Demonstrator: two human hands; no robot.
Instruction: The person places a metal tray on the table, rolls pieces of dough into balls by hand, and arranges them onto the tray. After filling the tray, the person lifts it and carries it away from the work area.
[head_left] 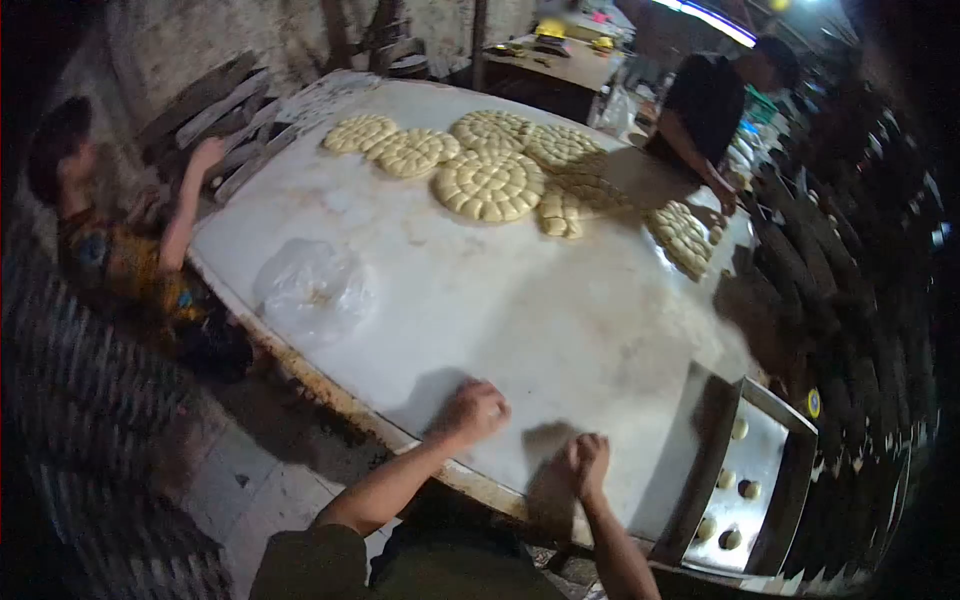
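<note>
My left hand is closed above the near part of the white table, its fingers curled; what it holds, if anything, is hidden. To its right, my right hand is also closed, over the table near its front edge, and its contents cannot be made out. The two hands are apart. Right of my right hand lies a metal tray with several small round dough balls inside. A clear plastic bag rests on the table, left of and beyond my left hand.
Several round slabs of divided dough lie at the far side. A person in dark clothing leans over the far right, near another slab. Another person is at the left edge, one arm raised. Stacked wood stands behind.
</note>
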